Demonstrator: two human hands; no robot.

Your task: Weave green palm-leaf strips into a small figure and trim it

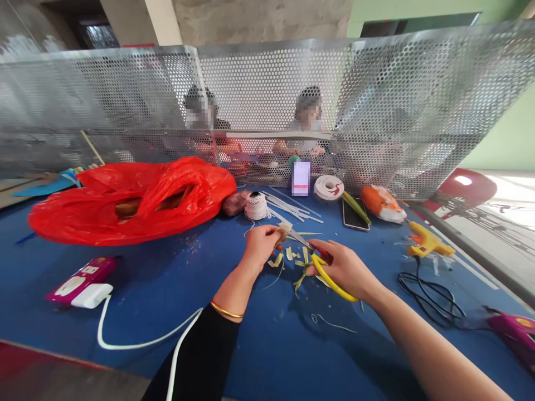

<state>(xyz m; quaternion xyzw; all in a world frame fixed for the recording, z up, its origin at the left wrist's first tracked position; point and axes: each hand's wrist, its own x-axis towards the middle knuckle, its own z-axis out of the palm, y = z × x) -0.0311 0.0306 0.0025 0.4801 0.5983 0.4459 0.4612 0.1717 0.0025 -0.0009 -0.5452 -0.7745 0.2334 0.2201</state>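
Observation:
My right hand [343, 267] is closed round the yellow handles of a pair of scissors [321, 267], blades pointing up-left. My left hand [262, 243] pinches a small pale strip [285, 227] right at the blade tips. Below the hands, pale cut scraps [292, 256] lie scattered on the blue table [175, 289]. A gold bangle sits on my left wrist above a black sleeve.
A red plastic bag [125, 200] fills the left. Behind the hands lie a thread spool [256, 205], white sticks, a tape roll [329, 187] and a phone [353, 214]. A yellow glue gun [426, 242] with black cord lies right. Two people sit behind the perforated metal screen [267, 106].

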